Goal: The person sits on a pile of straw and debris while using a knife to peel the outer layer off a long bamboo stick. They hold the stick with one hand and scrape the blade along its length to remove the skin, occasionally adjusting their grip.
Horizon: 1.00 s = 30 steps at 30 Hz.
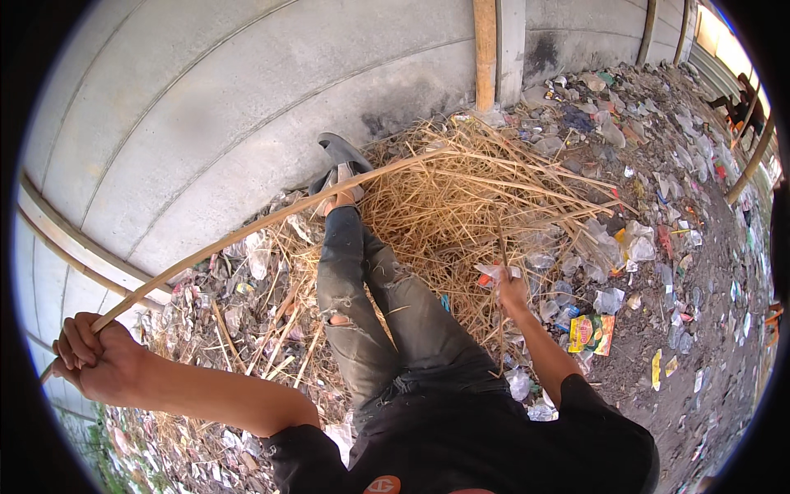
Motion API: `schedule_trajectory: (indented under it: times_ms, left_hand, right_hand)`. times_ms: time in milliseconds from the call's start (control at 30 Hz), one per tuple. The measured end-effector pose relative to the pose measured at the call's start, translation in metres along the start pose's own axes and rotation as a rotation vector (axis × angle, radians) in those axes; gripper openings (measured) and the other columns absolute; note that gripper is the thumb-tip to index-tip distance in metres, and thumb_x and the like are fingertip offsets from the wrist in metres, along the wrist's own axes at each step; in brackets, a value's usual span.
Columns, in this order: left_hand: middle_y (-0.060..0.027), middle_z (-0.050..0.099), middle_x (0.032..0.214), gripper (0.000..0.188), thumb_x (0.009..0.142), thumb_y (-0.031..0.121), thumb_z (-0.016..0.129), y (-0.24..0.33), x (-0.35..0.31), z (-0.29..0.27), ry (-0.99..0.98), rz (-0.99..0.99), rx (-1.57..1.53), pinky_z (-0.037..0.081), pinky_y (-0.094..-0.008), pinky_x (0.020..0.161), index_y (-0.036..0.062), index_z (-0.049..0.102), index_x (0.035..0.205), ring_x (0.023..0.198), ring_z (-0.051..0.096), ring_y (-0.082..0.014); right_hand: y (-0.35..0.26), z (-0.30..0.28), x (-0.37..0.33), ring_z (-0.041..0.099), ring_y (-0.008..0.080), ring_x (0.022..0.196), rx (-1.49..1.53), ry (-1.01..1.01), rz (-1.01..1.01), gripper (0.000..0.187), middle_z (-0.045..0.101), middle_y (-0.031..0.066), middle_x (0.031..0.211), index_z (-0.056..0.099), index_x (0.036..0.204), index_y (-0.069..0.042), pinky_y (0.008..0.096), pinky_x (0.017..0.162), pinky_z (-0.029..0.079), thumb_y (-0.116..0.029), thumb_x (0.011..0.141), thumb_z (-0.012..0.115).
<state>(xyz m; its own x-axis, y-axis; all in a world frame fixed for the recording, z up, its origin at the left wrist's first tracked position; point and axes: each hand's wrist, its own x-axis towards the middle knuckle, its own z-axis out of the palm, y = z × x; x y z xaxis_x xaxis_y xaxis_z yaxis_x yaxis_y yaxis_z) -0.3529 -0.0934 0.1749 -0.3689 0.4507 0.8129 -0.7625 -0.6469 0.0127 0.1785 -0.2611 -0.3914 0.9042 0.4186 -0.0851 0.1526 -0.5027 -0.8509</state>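
My left hand (103, 358), at the far left, is closed in a fist around a long bamboo strip (271, 216). The strip slants up and away across my shins, and its far part lies over a heap of pale shavings and thin split strips (428, 193). My right hand (512, 295) is out to the right of my thighs, its fingers wrapped round a thin, dark, stick-like tool (501, 333) that sticks out at both ends of the grip. Something whitish (496, 270) shows by the fingers; whether it is held or lies behind cannot be made out.
A grey concrete wall (247, 99) with an upright bamboo pole (485, 53) stands beyond my feet. Plastic litter covers the ground, including a yellow and green packet (591, 333) right of my arm. Loose bamboo pieces (284, 337) lie left of my legs. Another person (736, 111) is partly visible at far right.
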Motion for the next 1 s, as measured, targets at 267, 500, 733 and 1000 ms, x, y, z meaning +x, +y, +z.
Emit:
schedule_trajectory:
  times_ms: [267, 500, 733, 1000]
  left_hand:
    - [0.0043, 0.032, 0.06, 0.038, 0.108, 0.03, 0.046, -0.049, -0.022, -0.021, 0.128, -0.075, 0.038, 0.021, -0.0244, 0.044, 0.0132, 0.041, 0.074, 0.049, 0.024, -0.0095]
    - [0.0052, 0.025, 0.057, 0.05, 0.105, 0.051, 0.044, -0.086, -0.053, -0.005, 0.1, -0.284, -0.104, 0.017, -0.0268, 0.045, 0.0146, 0.037, 0.071, 0.048, 0.019, -0.0095]
    - [0.0073, 0.026, 0.054, 0.058, 0.096, 0.065, 0.054, -0.109, -0.079, 0.009, -0.253, -0.509, -0.361, 0.013, -0.0279, 0.046, 0.0179, 0.034, 0.07, 0.047, 0.016, -0.0071]
    - [0.007, 0.024, 0.054, 0.06, 0.099, 0.065, 0.05, -0.176, -0.144, 0.016, -0.146, -0.68, 0.007, 0.012, -0.0267, 0.042, 0.0177, 0.029, 0.067, 0.047, 0.013, -0.0062]
  right_hand:
    - [-0.132, -0.059, -0.054, 0.049, 0.0111, 0.04, 0.576, -0.194, 0.184, 0.053, 0.05, 0.0016, 0.054, 0.059, 0.074, -0.002, 0.03, 0.04, 0.039, -0.048, 0.1, 0.058]
    - [-0.188, -0.065, -0.075, 0.043, 0.0081, 0.04, 0.765, -0.287, 0.023, 0.051, 0.043, -0.0018, 0.052, 0.046, 0.07, -0.01, 0.027, 0.039, 0.037, -0.048, 0.101, 0.06]
    - [-0.212, -0.052, -0.112, 0.044, 0.0069, 0.041, 0.611, -0.559, -0.06, 0.05, 0.045, -0.0025, 0.053, 0.054, 0.072, -0.008, 0.0256, 0.04, 0.038, -0.048, 0.101, 0.061]
    - [-0.198, -0.043, -0.141, 0.049, 0.0081, 0.042, 0.407, -0.733, 0.035, 0.05, 0.05, -0.0015, 0.056, 0.056, 0.074, -0.006, 0.0265, 0.038, 0.036, -0.048, 0.099, 0.062]
